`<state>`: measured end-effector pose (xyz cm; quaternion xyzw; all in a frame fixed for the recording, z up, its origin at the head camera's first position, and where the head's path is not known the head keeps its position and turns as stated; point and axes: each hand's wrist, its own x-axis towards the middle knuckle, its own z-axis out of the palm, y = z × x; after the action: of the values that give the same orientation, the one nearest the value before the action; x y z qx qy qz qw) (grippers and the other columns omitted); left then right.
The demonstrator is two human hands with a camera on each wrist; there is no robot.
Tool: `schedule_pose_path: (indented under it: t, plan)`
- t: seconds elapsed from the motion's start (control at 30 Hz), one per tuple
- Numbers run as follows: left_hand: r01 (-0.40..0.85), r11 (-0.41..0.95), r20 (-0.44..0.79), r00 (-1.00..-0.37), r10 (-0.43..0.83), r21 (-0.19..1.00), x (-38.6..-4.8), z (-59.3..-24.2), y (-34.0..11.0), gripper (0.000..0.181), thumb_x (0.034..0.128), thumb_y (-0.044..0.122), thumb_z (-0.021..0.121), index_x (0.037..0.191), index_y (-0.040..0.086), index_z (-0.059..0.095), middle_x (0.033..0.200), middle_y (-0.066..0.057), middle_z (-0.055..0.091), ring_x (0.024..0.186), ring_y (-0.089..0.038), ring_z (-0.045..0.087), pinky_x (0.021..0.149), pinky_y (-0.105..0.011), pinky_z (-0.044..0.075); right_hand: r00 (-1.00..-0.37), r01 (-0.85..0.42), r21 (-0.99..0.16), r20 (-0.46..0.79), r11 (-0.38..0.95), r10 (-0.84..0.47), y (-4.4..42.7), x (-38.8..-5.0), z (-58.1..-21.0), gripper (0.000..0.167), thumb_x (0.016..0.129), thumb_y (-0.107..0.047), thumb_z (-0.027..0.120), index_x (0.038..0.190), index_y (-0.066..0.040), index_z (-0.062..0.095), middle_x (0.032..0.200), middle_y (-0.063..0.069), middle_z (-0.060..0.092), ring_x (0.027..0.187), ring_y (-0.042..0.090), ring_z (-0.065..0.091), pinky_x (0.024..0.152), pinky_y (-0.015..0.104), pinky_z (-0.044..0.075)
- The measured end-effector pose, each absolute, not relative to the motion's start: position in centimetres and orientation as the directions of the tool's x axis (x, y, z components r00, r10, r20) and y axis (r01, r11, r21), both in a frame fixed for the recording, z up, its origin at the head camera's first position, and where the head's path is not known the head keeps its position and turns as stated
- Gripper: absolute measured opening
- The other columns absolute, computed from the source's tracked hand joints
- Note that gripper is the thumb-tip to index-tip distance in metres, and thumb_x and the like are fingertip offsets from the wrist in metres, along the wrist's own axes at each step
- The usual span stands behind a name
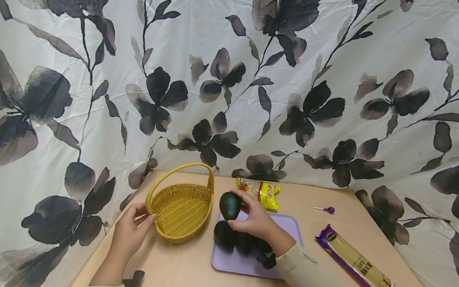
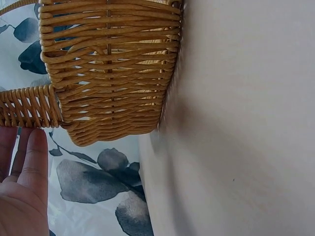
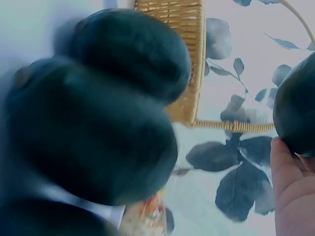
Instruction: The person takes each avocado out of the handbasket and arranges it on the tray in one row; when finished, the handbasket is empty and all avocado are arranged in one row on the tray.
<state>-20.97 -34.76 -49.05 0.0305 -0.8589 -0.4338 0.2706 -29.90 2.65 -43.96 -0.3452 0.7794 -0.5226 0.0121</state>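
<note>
A dark green avocado [image 1: 230, 206] is held between the thumb and fingers of my right hand [image 1: 252, 217], raised over a lilac tray [image 1: 292, 225]. Several more avocados [image 1: 224, 236] lie on that tray, partly hidden by the right hand and sleeve; two show large in the right wrist view [image 3: 93, 132]. My left hand [image 1: 130, 229] pinches the yellow wicker basket [image 1: 181, 213] at its left side, where the arched handle joins the rim. In the left wrist view, its fingers [image 2: 34, 152] meet the woven handle base. Nothing lies inside the basket.
Behind the tray lies a yellow snack packet [image 1: 268, 194]. To the right are a purple lollipop [image 1: 329, 210] and a long purple-edged biscuit packet [image 1: 353, 257]. A dark object [image 1: 135, 278] sits at the near left edge. A floral curtain [image 1: 229, 99] hangs behind the table.
</note>
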Motion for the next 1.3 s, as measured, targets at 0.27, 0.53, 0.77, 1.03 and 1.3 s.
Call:
schedule_pose_path:
  t: [0.27, 0.53, 0.77, 1.03, 1.3]
  plan:
    - [0.172, 0.623, 0.434, -0.851, -0.296, 0.763, -21.0, -49.0, -34.8, 0.038, 0.0951, 0.021, 0.076, 0.126, 0.005, 0.059, 0.125, -0.012, 0.066, 0.107, 0.02, 0.048, 0.091, -0.006, 0.055, -0.799, -0.509, -0.822, 0.34, 0.256, -0.495, 6.5, -29.4, -44.6, 0.085, 0.076, -0.009, 0.09, 0.15, -0.021, 0.049, 0.143, 0.004, 0.056, 0.125, 0.023, 0.062, 0.11, 0.039, 0.052]
    - [0.157, 0.62, 0.422, -0.853, -0.307, 0.769, -20.9, -49.0, -34.9, 0.039, 0.0952, 0.022, 0.076, 0.127, 0.006, 0.059, 0.125, -0.011, 0.066, 0.107, 0.021, 0.048, 0.09, -0.003, 0.053, -0.825, -0.503, -0.829, 0.375, 0.244, -0.422, 9.6, -28.3, -45.0, 0.089, 0.073, -0.001, 0.089, 0.151, -0.016, 0.047, 0.151, 0.014, 0.051, 0.13, 0.03, 0.059, 0.11, 0.04, 0.051]
    - [0.157, 0.608, 0.413, -0.857, -0.308, 0.778, -21.0, -49.0, -34.8, 0.04, 0.0952, 0.021, 0.076, 0.127, 0.005, 0.059, 0.125, -0.013, 0.066, 0.106, 0.021, 0.048, 0.09, -0.003, 0.052, -0.848, -0.489, -0.824, 0.37, 0.287, -0.38, 11.9, -27.4, -46.0, 0.087, 0.074, -0.002, 0.09, 0.149, -0.019, 0.048, 0.15, 0.014, 0.052, 0.13, 0.033, 0.057, 0.109, 0.043, 0.052]
    - [0.163, 0.605, 0.416, -0.857, -0.305, 0.779, -21.1, -49.0, -34.8, 0.04, 0.0947, 0.017, 0.076, 0.127, 0.003, 0.059, 0.125, -0.015, 0.066, 0.106, 0.021, 0.049, 0.09, -0.004, 0.053, -0.895, -0.427, -0.831, 0.332, 0.356, -0.299, 14.2, -27.0, -47.1, 0.09, 0.072, -0.002, 0.091, 0.149, -0.016, 0.048, 0.151, 0.015, 0.051, 0.132, 0.035, 0.056, 0.109, 0.047, 0.052]
    - [0.154, 0.608, 0.418, -0.851, -0.319, 0.779, -21.2, -48.8, -34.6, 0.038, 0.0943, 0.016, 0.077, 0.126, 0.003, 0.06, 0.123, -0.013, 0.066, 0.106, 0.019, 0.049, 0.089, -0.003, 0.053, -0.931, -0.356, -0.833, 0.279, 0.424, -0.233, 16.4, -26.5, -48.2, 0.091, 0.07, -0.004, 0.092, 0.15, -0.016, 0.048, 0.15, 0.014, 0.053, 0.134, 0.033, 0.055, 0.109, 0.044, 0.052]
